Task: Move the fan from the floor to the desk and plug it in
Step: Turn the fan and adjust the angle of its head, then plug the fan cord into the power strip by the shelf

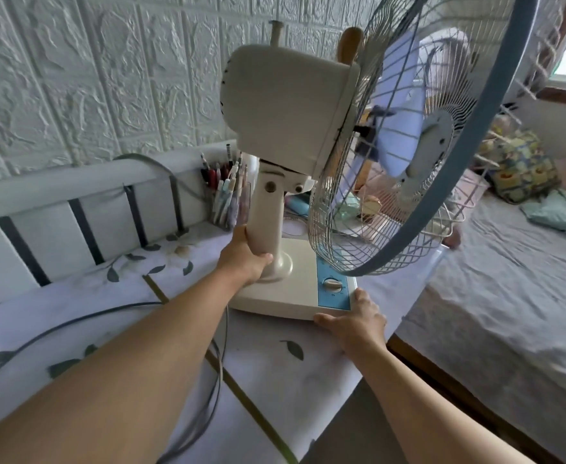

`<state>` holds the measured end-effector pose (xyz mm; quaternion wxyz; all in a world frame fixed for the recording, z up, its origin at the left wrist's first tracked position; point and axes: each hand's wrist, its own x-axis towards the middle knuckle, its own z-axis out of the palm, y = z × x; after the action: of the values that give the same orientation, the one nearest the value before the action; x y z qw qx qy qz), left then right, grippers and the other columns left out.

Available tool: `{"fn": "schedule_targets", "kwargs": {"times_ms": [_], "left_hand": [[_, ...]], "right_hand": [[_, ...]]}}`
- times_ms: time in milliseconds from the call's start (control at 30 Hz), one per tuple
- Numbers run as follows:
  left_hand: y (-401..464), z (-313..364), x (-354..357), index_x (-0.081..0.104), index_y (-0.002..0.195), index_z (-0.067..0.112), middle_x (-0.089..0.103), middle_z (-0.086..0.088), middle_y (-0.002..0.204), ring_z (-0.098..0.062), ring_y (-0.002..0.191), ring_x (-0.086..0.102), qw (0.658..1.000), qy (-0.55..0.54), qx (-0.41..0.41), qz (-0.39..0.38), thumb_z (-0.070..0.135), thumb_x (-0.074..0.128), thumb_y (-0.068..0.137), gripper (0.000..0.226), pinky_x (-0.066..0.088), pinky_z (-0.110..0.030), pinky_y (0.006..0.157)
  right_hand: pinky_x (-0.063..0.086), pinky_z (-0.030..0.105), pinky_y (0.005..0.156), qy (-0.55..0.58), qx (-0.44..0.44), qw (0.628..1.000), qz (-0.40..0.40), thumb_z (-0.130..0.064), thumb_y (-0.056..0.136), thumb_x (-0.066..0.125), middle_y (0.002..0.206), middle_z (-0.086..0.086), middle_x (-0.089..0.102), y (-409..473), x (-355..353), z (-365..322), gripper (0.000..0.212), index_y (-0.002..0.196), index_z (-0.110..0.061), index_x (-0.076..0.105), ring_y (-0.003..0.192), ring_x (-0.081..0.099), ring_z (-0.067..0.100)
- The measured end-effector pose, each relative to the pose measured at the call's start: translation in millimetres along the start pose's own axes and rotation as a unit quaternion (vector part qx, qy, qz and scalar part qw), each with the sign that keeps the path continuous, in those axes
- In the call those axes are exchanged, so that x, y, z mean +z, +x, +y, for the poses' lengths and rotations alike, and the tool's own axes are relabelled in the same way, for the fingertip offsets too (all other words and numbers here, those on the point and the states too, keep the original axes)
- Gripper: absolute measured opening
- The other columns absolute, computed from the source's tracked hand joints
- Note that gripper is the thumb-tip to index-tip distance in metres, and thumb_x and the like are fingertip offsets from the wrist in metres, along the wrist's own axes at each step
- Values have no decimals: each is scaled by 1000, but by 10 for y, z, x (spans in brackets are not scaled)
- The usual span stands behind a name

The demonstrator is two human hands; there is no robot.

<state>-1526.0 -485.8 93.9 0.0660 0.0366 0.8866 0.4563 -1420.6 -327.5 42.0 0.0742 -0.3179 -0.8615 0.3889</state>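
Observation:
A cream table fan (285, 108) with blue blades and a wire cage stands upright on the desk (295, 380), which is covered with a white leaf-print cloth. The cage faces right, toward the bed. My left hand (244, 259) is wrapped around the low part of the fan's neck. My right hand (355, 323) grips the front right corner of the fan's base, beside the blue panel with the dial (332, 285). A grey cord (74, 321) runs across the desk from the left and loops down near the fan's base. Its plug is not visible.
A clear pen holder (224, 195) full of pens stands just behind the fan's neck. A white rail (74, 182) and a textured white wall close the desk's far side. Small items lie behind the cage. A bed (509, 296) with a pillow lies right of the desk.

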Motion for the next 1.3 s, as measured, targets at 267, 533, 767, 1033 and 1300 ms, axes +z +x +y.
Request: {"fn": "schedule_targets", "kwargs": {"times_ms": [267,533,767,1033,1300], "left_hand": [[-345,-123,-436,23,145,9,41,-19,144,-36,126,46,986,89,-135,-25,13,50,90,62,43,-40,101],[-477,-184,-377,18,147,1,33,-18,148,-33,133,38,971,13,-221,-90,5,44,93,61,36,-39,110],[-698,-120,-432,41,134,-6,59,-11,79,-14,62,54,964,-80,-239,-87,3,40,95,41,43,-20,39],[-1178,368,-1197,60,110,-12,62,-20,80,-23,63,59,974,-39,-186,-123,-4,41,94,25,51,-15,48],[-1631,803,-1816,64,83,5,53,-5,59,-15,50,49,989,-14,-143,-36,9,49,93,18,34,-21,45]], "right_hand": [[10,44,116,-21,21,998,-53,-49,63,79,156,8,14,-523,-20,-268,114,148,-19,9,142,5,30],[17,40,114,2,-25,998,-55,-49,67,75,147,4,29,-727,56,-525,96,144,-21,25,137,15,25],[28,40,109,-19,-28,994,-99,-5,81,54,137,7,39,-853,11,-618,62,137,-24,36,131,23,23],[49,22,82,29,-89,986,-139,-3,83,49,124,12,57,-1066,-197,-1206,40,121,-15,58,102,53,23],[37,15,73,64,-191,962,-182,-13,88,52,130,2,55,-1314,-538,-1906,40,127,-23,53,96,50,13]]}}
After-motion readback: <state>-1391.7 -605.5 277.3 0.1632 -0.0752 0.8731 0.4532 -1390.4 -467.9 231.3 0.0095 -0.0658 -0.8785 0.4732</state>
